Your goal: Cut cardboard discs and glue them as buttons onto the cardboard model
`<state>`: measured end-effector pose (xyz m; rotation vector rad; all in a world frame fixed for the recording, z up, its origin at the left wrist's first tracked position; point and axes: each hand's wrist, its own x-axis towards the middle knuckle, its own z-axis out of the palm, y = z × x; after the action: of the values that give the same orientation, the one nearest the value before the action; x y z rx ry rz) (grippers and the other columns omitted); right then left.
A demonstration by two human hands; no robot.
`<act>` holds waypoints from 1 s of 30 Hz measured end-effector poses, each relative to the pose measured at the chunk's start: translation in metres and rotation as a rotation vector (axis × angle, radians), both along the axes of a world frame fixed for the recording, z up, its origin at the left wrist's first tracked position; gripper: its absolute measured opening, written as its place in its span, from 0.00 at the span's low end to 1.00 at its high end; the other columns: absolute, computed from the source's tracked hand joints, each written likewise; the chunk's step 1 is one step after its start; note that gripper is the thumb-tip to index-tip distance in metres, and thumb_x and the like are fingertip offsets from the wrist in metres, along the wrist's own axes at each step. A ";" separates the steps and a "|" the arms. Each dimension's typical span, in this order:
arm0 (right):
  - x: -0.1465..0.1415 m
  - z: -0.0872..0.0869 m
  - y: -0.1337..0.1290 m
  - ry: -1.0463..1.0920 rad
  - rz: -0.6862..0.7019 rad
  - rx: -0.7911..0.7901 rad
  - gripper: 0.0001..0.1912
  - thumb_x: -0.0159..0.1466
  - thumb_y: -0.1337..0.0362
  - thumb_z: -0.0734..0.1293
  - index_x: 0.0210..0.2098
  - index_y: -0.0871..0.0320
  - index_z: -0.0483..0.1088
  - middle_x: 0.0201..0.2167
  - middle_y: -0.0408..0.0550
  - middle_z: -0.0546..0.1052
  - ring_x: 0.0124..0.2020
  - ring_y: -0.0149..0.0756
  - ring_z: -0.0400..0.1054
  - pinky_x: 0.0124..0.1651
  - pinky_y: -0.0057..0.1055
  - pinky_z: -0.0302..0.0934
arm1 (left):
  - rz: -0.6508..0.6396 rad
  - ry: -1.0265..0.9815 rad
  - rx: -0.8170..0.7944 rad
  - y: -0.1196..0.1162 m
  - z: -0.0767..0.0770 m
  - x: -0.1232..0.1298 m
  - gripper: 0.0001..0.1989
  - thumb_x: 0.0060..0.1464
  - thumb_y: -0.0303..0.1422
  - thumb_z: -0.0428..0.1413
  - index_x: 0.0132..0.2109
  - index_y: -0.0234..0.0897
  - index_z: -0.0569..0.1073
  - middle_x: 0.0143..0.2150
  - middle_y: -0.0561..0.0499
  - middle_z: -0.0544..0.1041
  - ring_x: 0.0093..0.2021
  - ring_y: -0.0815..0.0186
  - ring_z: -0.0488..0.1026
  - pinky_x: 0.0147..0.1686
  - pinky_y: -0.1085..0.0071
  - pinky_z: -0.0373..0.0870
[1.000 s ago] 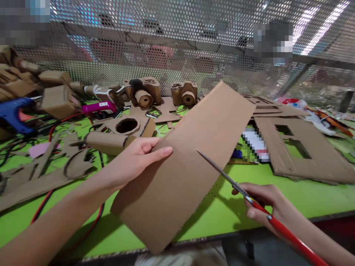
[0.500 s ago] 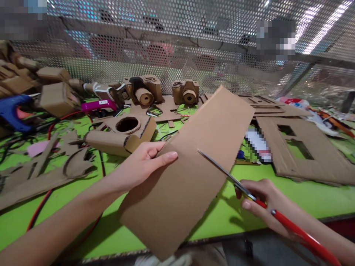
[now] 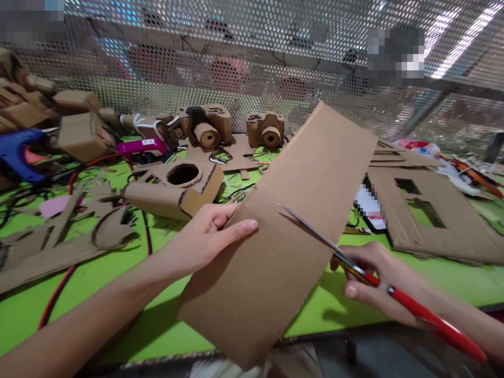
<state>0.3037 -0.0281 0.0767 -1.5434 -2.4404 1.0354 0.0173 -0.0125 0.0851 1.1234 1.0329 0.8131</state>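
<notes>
We count two hands [image 3: 205, 239] [image 3: 378, 281], one sheet [image 3: 283, 236] between fingers [image 3: 240, 229], one scissors [image 3: 354, 270], two cardboard cameras [image 3: 205, 126] [image 3: 266, 129] beyond fingertips, two glue guns [image 3: 19, 157] [image 3: 139, 147].

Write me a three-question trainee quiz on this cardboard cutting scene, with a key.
1. True or false: the scissors have red handles.
2. Which hand pinches the cardboard strip? A) left hand B) right hand C) neither
3. Fill in: the two cardboard cameras stand at the back of the ____ table.

Key
1. True; the right hand works them, and the blade lies across the strip.
2. A; the left hand holds its left edge, thumb on top.
3. Green.
</notes>
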 end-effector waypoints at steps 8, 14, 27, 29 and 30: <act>-0.003 -0.004 -0.003 0.067 -0.054 0.019 0.35 0.58 0.31 0.55 0.22 0.58 0.64 0.15 0.38 0.56 0.18 0.25 0.45 0.22 0.28 0.38 | 0.004 0.131 0.056 0.000 -0.009 -0.005 0.13 0.45 0.42 0.65 0.31 0.37 0.76 0.28 0.52 0.80 0.31 0.60 0.78 0.28 0.72 0.75; 0.004 0.006 0.004 -0.011 0.028 -0.057 0.26 0.56 0.38 0.63 0.29 0.58 0.71 0.19 0.41 0.66 0.19 0.28 0.53 0.23 0.27 0.43 | 0.005 0.136 0.050 -0.003 -0.007 -0.001 0.14 0.44 0.43 0.66 0.30 0.37 0.76 0.28 0.53 0.80 0.31 0.61 0.78 0.28 0.74 0.74; -0.011 0.001 0.016 -0.058 -0.031 0.052 0.30 0.58 0.36 0.60 0.22 0.58 0.66 0.15 0.39 0.59 0.17 0.27 0.50 0.22 0.28 0.41 | 0.087 0.040 -0.082 0.008 -0.007 0.002 0.19 0.40 0.47 0.67 0.31 0.36 0.76 0.27 0.53 0.80 0.28 0.66 0.77 0.26 0.77 0.73; -0.012 0.000 0.014 -0.017 -0.028 0.069 0.31 0.58 0.35 0.59 0.20 0.58 0.64 0.14 0.39 0.58 0.17 0.27 0.49 0.22 0.28 0.40 | 0.086 0.042 -0.060 0.008 -0.007 0.002 0.19 0.41 0.48 0.67 0.30 0.36 0.76 0.27 0.53 0.80 0.27 0.66 0.77 0.25 0.77 0.73; -0.012 0.000 0.013 -0.005 -0.028 0.081 0.32 0.59 0.35 0.58 0.19 0.58 0.64 0.14 0.38 0.58 0.17 0.26 0.49 0.22 0.28 0.40 | 0.080 0.045 -0.052 0.008 -0.007 0.003 0.19 0.41 0.48 0.67 0.30 0.36 0.76 0.27 0.53 0.80 0.27 0.66 0.77 0.25 0.77 0.73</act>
<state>0.2921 -0.0155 0.0763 -1.5522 -2.4239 0.9178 0.0198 -0.0049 0.0782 1.0655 1.1368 0.8229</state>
